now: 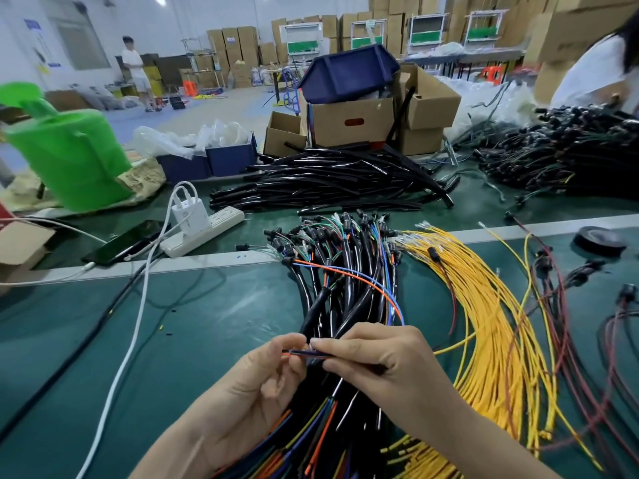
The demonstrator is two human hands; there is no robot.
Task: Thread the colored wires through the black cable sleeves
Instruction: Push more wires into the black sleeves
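My left hand (262, 382) pinches the tips of a few thin colored wires (297, 354), orange and blue among them, between thumb and forefinger. My right hand (377, 361) grips a black cable sleeve (359, 366) whose open end meets those wire tips. An orange and a blue wire (366, 281) arc up from the hands toward the bundle of sleeved harnesses (345, 271) lying on the green table (207, 333). A pile of loose black sleeves (332, 181) lies at the far side.
Yellow wires (484, 305) fan out to the right, with dark red leads (570, 323) beyond them. A white power strip (204, 231), a phone (128, 242) and charging cables lie at left. Cardboard boxes (349, 122) and a green seat (69, 150) stand behind. A person's white sleeve (594, 70) is at far right.
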